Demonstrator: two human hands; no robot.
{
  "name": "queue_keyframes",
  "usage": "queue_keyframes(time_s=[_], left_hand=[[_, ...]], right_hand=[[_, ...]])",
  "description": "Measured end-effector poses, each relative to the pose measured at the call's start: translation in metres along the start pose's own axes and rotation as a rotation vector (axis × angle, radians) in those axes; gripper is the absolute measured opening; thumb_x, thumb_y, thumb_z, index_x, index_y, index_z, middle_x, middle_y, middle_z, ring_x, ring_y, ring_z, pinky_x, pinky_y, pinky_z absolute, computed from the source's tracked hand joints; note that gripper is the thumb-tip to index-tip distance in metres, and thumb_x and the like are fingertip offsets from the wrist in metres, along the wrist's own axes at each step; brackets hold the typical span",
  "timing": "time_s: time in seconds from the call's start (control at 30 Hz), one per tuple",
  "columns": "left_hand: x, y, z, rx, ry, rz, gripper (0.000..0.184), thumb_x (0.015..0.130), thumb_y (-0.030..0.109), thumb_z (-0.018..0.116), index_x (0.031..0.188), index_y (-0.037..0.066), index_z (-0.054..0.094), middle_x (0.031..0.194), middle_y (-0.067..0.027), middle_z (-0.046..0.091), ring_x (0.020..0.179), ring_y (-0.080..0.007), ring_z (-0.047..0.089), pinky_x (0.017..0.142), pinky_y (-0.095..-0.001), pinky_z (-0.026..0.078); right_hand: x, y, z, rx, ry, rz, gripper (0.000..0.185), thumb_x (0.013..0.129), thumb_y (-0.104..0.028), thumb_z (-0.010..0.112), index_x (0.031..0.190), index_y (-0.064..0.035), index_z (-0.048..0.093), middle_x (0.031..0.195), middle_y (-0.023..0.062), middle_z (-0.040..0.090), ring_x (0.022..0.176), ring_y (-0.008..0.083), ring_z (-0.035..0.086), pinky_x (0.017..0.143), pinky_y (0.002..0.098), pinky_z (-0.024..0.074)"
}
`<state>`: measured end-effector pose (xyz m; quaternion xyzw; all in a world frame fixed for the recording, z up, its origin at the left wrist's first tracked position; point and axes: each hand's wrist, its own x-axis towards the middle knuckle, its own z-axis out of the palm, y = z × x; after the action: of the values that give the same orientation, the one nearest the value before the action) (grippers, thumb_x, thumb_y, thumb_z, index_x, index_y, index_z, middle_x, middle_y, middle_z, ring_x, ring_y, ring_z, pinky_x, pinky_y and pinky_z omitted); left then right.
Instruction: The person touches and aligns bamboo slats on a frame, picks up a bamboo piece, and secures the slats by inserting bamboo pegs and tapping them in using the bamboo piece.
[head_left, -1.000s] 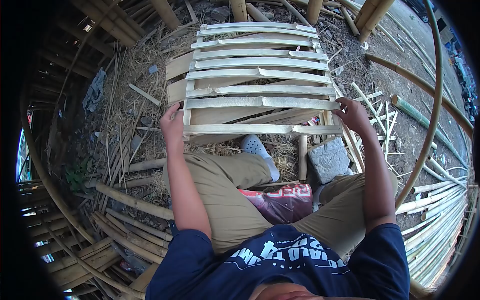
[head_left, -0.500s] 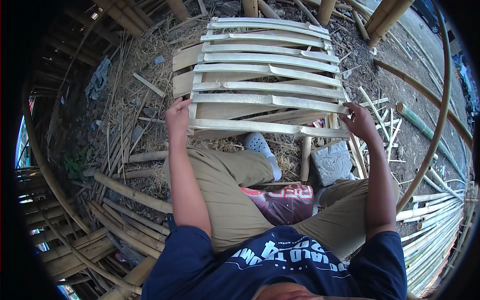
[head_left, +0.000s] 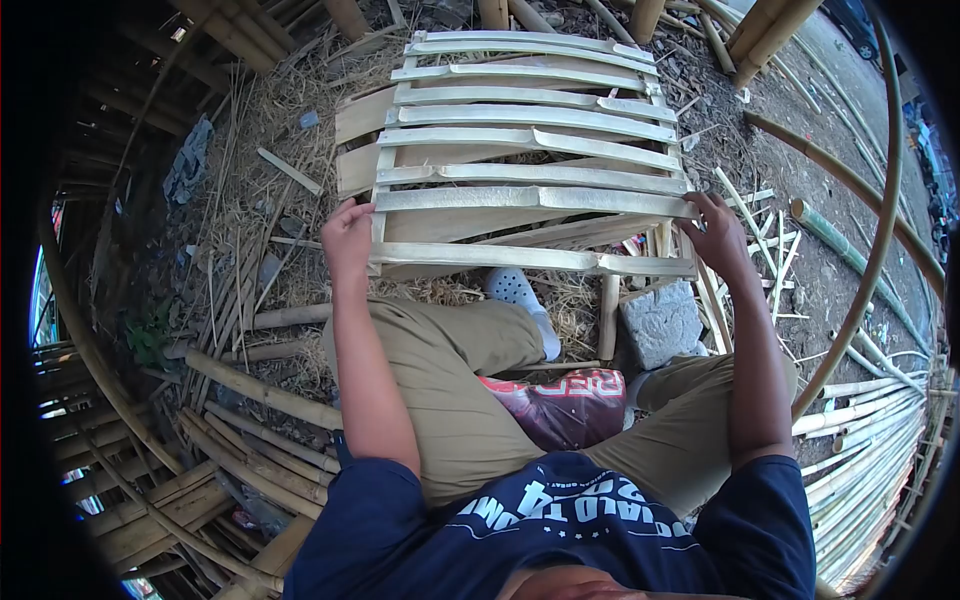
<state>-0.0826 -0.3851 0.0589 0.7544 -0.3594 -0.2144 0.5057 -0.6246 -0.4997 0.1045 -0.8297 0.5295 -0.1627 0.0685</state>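
Observation:
A frame of pale split-bamboo slats (head_left: 535, 140) lies before me, its slats running crosswise over two side rails. Both my hands grip one loose-looking slat (head_left: 460, 199), second from the near edge. At its left end, my left hand (head_left: 347, 238) pinches it with thumb and fingers beside the left rail. My right hand (head_left: 716, 232) has its fingers closed round the right end, above the right rail. The nearest slat (head_left: 480, 256) lies across the front, apart from the held one. Wider pale boards (head_left: 440, 224) show beneath the slats.
A grey stone block (head_left: 662, 324) sits near my right knee. Thin bamboo offcuts (head_left: 765, 240) are scattered to the right, with a green bamboo pole (head_left: 850, 255) beyond. Bamboo poles (head_left: 265, 390) lie at the left. A printed sack (head_left: 570, 408) is between my legs.
The right end of the held slat has moved slightly away from me, so it lies straighter across the frame. Both hands keep their grip; the view has shifted a little.

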Motion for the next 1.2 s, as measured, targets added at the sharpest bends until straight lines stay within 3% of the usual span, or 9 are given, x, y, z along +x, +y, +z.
queue_keyframes(time_s=[0.2,0.4,0.5,0.7,0.77,0.8,0.97,1.1,1.2], left_hand=[[0.007,-0.009,0.001,-0.181,-0.025,-0.009,0.023,0.088,-0.002,0.062,0.101,-0.002,0.080,0.141,-0.0189,0.063,0.135,-0.0270,0.056,0.113,-0.0360,0.040],[0.008,0.005,-0.008,-0.394,-0.054,-0.052,0.015,0.089,0.001,0.064,0.103,-0.004,0.068,0.116,-0.0104,0.071,0.117,-0.0173,0.066,0.103,-0.0278,0.046],[0.001,0.021,-0.023,-0.615,-0.105,0.172,0.014,0.094,0.007,0.071,0.102,-0.001,0.062,0.105,-0.0058,0.070,0.106,-0.0147,0.069,0.097,-0.0278,0.052],[-0.044,0.063,-0.064,-0.671,-0.165,0.269,0.023,0.095,0.015,0.076,0.107,-0.001,0.064,0.103,-0.0080,0.070,0.098,-0.0182,0.071,0.088,-0.0387,0.064],[-0.037,0.038,-0.094,-0.696,-0.050,0.308,0.018,0.097,0.012,0.072,0.109,0.000,0.064,0.101,-0.0088,0.070,0.096,-0.0190,0.071,0.084,-0.0395,0.065],[-0.037,0.035,-0.108,-0.806,0.011,0.305,0.017,0.098,0.011,0.071,0.109,0.001,0.065,0.101,-0.0090,0.069,0.096,-0.0193,0.071,0.084,-0.0401,0.065],[-0.036,0.003,-0.179,-1.083,0.589,0.163,0.017,0.101,0.006,0.063,0.117,0.002,0.060,0.110,-0.0112,0.066,0.101,-0.0261,0.071,0.087,-0.0436,0.065],[-0.020,-0.086,-0.198,-1.252,0.899,-0.042,0.022,0.103,-0.005,0.048,0.124,-0.012,0.045,0.120,-0.0212,0.059,0.111,-0.0386,0.067,0.103,-0.0476,0.062],[-0.014,-0.166,-0.173,-1.316,1.000,-0.194,0.021,0.098,-0.007,0.049,0.115,-0.020,0.047,0.118,-0.0253,0.058,0.106,-0.0373,0.068,0.095,-0.0437,0.067]], right_hand=[[0.007,-0.005,-0.019,0.108,0.158,-0.039,0.038,0.089,-0.013,0.077,0.121,-0.0059,0.058,0.110,0.0158,0.065,0.103,0.0379,0.067,0.084,0.0455,0.0537],[0.003,-0.005,-0.022,0.119,0.205,-0.103,0.029,0.088,-0.008,0.073,0.114,-0.0047,0.060,0.110,0.0138,0.064,0.102,0.0387,0.066,0.083,0.0463,0.0531],[0.006,-0.009,-0.027,0.097,0.327,-0.185,0.033,0.087,-0.003,0.073,0.117,-0.0039,0.059,0.110,0.0143,0.063,0.102,0.0389,0.066,0.084,0.0462,0.0535],[0.005,-0.028,-0.017,0.235,0.354,-0.241,0.042,0.086,-0.001,0.076,0.126,-0.0044,0.062,0.122,0.0178,0.062,0.104,0.0347,0.066,0.082,0.0403,0.0546],[0.001,-0.052,-0.020,0.272,0.375,-0.254,0.046,0.088,0.000,0.075,0.131,-0.0048,0.061,0.127,0.0176,0.060,0.105,0.0317,0.064,0.079,0.0371,0.0547],[0.001,-0.061,-0.019,0.259,0.400,-0.284,0.063,0.084,-0.001,0.078,0.142,-0.0087,0.055,0.136,0.0165,0.055,0.115,0.0322,0.062,0.083,0.0363,0.0557],[0.001,-0.074,-0.013,0.310,0.446,-0.273,0.060,0.090,-0.009,0.076,0.145,-0.0065,0.051,0.139,0.0175,0.054,0.116,0.0296,0.062,0.077,0.0339,0.0570],[-0.003,-0.080,-0.004,0.308,0.405,-0.260,0.059,0.092,-0.010,0.074,0.146,-0.0057,0.050,0.140,0.0172,0.054,0.115,0.0280,0.062,0.074,0.0318,0.0572],[-0.005,-0.090,0.003,0.327,0.366,-0.280,0.058,0.093,-0.007,0.072,0.146,-0.0051,0.050,0.142,0.0159,0.053,0.116,0.0239,0.061,0.072,0.0283,0.0555]])
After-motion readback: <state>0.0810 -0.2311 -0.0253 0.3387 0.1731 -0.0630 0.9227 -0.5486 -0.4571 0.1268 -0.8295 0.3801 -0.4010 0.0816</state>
